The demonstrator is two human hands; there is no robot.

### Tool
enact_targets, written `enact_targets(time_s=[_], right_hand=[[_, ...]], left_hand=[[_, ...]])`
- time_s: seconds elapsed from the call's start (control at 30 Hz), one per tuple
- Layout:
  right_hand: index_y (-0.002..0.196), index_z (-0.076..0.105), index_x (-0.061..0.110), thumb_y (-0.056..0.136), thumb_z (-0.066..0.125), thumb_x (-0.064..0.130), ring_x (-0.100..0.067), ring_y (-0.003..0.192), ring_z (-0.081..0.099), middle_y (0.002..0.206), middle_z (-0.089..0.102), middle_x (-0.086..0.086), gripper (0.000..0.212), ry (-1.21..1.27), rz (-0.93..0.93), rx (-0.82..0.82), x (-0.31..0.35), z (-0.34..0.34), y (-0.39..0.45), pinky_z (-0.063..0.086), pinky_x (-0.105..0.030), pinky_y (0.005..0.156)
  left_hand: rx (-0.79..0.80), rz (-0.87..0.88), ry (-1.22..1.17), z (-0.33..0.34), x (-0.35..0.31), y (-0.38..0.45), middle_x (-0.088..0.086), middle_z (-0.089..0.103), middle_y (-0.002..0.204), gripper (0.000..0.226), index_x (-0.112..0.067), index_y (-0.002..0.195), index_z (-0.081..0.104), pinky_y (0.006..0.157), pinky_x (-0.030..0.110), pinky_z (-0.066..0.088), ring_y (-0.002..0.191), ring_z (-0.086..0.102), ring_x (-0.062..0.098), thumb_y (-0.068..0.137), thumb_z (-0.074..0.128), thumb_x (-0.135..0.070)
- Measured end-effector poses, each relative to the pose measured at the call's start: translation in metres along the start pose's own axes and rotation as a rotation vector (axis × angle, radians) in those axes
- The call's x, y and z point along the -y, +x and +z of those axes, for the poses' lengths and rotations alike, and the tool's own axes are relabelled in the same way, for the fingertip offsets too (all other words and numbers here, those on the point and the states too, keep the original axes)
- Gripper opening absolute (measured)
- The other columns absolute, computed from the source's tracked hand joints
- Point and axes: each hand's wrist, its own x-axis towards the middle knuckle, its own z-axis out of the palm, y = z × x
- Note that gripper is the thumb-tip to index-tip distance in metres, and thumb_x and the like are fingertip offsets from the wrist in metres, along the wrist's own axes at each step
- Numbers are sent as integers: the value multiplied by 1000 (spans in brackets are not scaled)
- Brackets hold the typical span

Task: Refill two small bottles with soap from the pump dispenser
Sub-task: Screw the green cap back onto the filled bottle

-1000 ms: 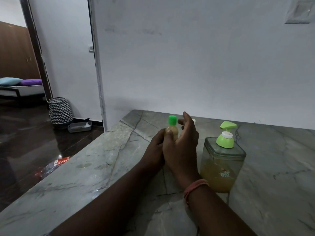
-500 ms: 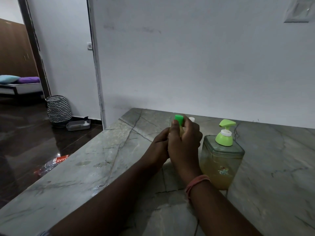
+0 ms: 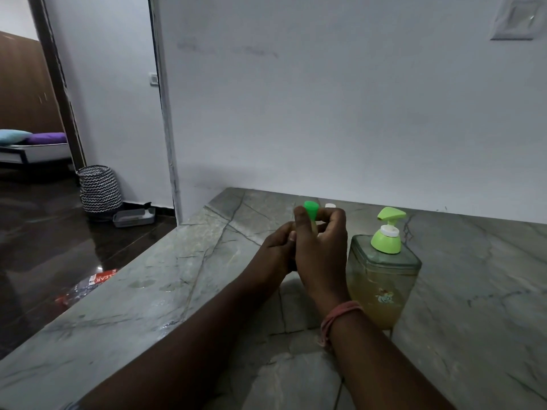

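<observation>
The marble table (image 3: pixel 183 279) carries everything, and its hard, glossy top would let a dropped bottle skid or roll off the near-left edge to the floor. The pump dispenser (image 3: pixel 381 279), part full of yellow soap, stands upright just right of the hands; a careless elbow from the right arm could knock it. Just left of the dispenser, the left hand (image 3: pixel 276 251) is wrapped around the body of a small bottle (image 3: pixel 313 227), mostly hidden, while the right hand (image 3: pixel 321 247) has its grip clamped on the green cap (image 3: pixel 311 211), thumb and fingers pinching it. Twisting hard with the bottle tilted could spill leftover soap or send the cap flying. A white cap (image 3: pixel 330 205), likely the second bottle's, peeks behind the dispenser-side fingers; it could get bumped
</observation>
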Motion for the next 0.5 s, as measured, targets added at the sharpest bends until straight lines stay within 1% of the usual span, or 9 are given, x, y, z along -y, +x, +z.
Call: enact_targets(time_s=[0.1,0.17,0.2,0.23,0.3,0.37,0.4,0.47,0.5], right_hand=[[111,55,29,84,48,67,-18,106,59,108,63,2,48,52,4,44,-1,0,-3,51,-42,91],[110,61,26,91,45,61,-16,103,61,103,65,3,43,55,-19,59,0,0,-3,51,-41,90],[104,63,25,95,47,54,-13,95,62,95,66,4,35,50,-30,69,2,-1,-3,52,-39,85],[98,64,23,98,50,46,-9,86,62,87,66,5,27,57,-34,80,3,-2,-2,53,-36,79],[89,64,17,99,58,34,-8,75,60,77,64,1,20,73,-26,85,6,-5,-2,51,-31,69],[82,62,14,94,65,31,-14,71,61,72,63,-2,21,69,-17,36,3,-6,0,52,-35,66],[79,60,14,91,67,31,-20,69,61,70,62,-4,23,80,1,2,2,-5,1,54,-40,65],[77,57,17,88,67,34,-26,67,62,68,61,-3,23,119,50,-40,1,-4,3,55,-46,65],[79,57,20,89,67,36,-24,69,63,71,62,-2,21,122,58,-23,1,-3,3,56,-45,67]], left_hand=[[38,-82,-99,-3,-3,-1,5,75,100,35,-20,114,64,76,34,60,90,72,19,108,32,-7],[57,-83,-91,-3,-3,-2,6,73,93,35,-18,111,63,68,30,60,80,72,16,108,30,-8],[57,-82,-93,-3,-3,-2,8,71,92,35,-18,111,63,67,30,58,78,70,18,108,30,-8],[51,-74,-96,-3,-3,-2,11,68,94,34,-19,111,63,69,34,56,80,67,21,108,30,-10],[30,-35,-82,-2,-2,-2,19,64,101,27,-23,112,64,78,48,52,88,60,33,107,38,-21],[16,25,-2,-1,-1,-2,30,63,108,25,-32,110,67,84,66,49,93,57,40,97,47,-34],[13,53,65,-1,1,-2,32,64,110,25,-37,109,68,84,70,48,92,59,43,94,48,-34],[13,88,157,1,3,-2,26,66,112,30,-38,113,64,85,68,49,95,62,49,96,46,-20],[18,89,150,2,4,-1,24,67,114,34,-38,115,63,86,65,51,100,62,50,100,45,-12]])
